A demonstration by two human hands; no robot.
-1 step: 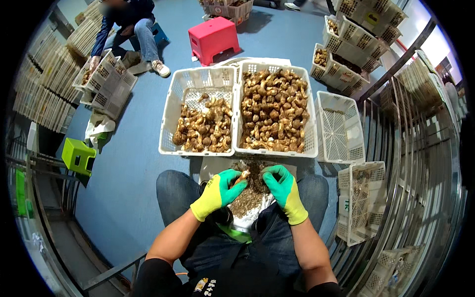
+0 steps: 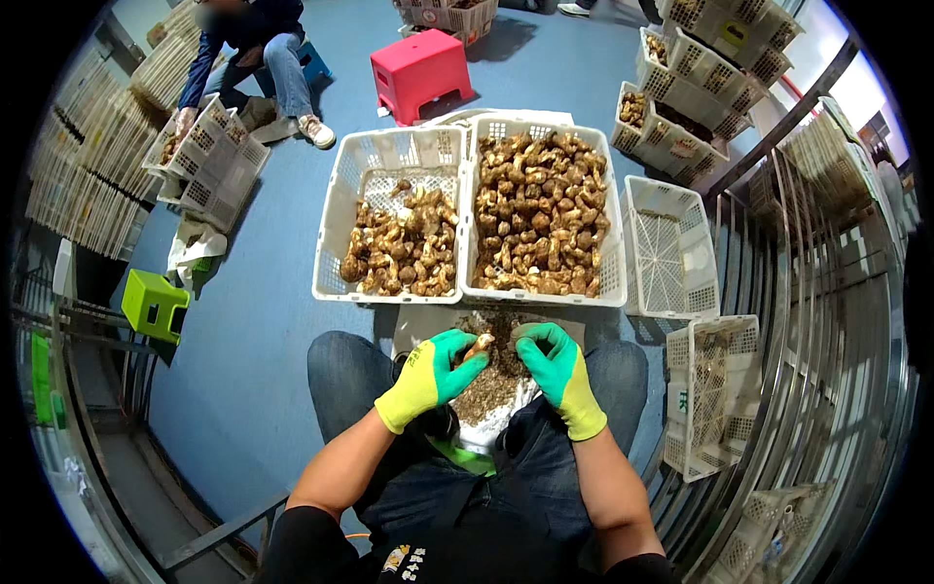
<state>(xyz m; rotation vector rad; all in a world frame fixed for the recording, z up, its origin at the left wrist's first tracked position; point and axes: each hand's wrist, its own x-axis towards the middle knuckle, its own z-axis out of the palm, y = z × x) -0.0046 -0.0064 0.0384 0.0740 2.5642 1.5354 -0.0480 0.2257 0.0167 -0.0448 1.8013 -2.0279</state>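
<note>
My left hand (image 2: 443, 368), in a green and yellow glove, is closed round a small brown and white mushroom (image 2: 481, 345). A short gap away, my right hand (image 2: 552, 360), gloved alike, has its thumb and forefinger pinched together; whatever they hold is too small to make out. Below both hands lies a heap of dark soil and trimmings (image 2: 491, 384) on a white sheet between my knees. Just beyond stand two white plastic crates of mushrooms: a partly filled left crate (image 2: 333, 229) and a fuller right crate (image 2: 617, 243).
A red stool (image 2: 418, 73) stands beyond the crates, a green stool (image 2: 156, 304) at the left. White crates (image 2: 671, 253) and a metal rack (image 2: 778, 341) line the right side; stacked crates (image 2: 696, 83) rise behind. A co-worker (image 2: 263, 58) sits at the far left beside another crate.
</note>
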